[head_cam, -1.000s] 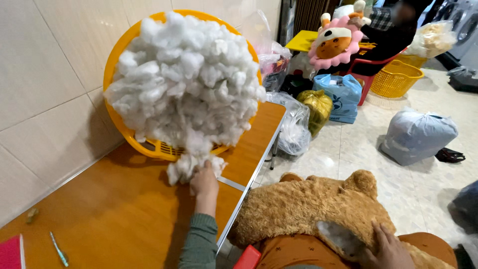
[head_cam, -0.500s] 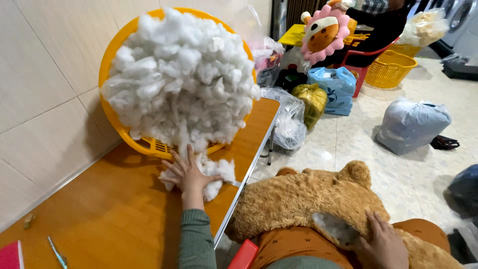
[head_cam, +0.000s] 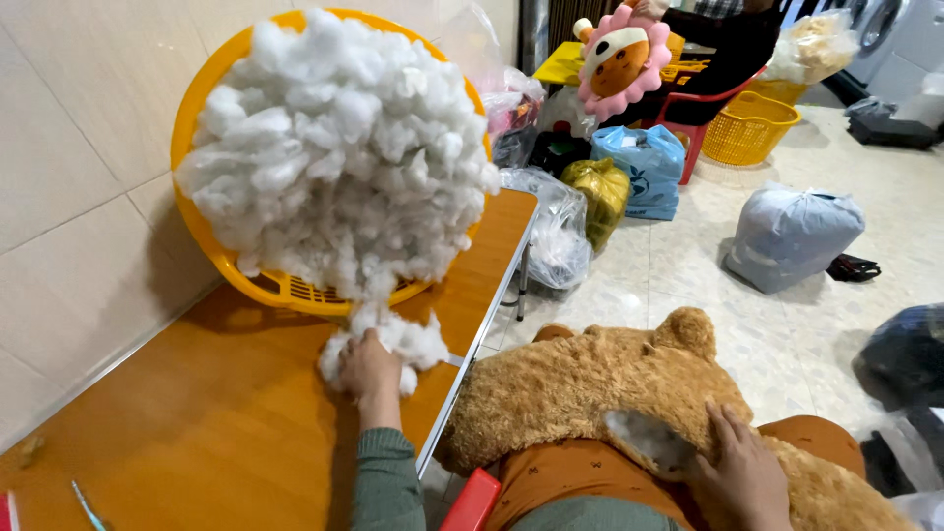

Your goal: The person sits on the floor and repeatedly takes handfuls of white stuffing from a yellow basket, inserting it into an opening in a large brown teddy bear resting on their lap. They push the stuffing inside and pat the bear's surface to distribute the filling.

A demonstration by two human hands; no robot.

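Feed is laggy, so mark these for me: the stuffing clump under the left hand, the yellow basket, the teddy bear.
stuffing clump (head_cam: 418, 344), head view, white tuft beside the hand.
yellow basket (head_cam: 295, 292), head view, lower rim.
teddy bear (head_cam: 580, 383), head view, furry back.
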